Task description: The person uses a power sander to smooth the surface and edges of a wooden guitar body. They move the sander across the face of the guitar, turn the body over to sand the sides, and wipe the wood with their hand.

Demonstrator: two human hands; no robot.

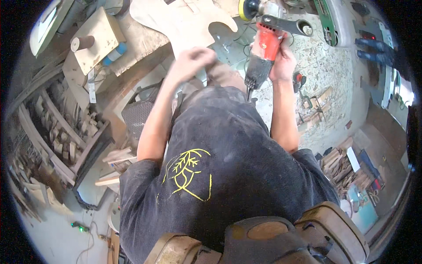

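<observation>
1. The person's right hand (285,64) has its grip wrapped around the red and black body of a sander (267,44), whose round, yellow-edged pad (249,9) sits at the far end.
2. The sander is held up in front of the person, just right of a pale guitar-shaped board (176,22).
3. That board lies partly over the counter (147,48).
4. The left hand (193,64) is blurred near the board's close end, fingers curled; I can't tell whether its grip holds anything.
5. Chips litter the floor (329,79) to the right.
</observation>
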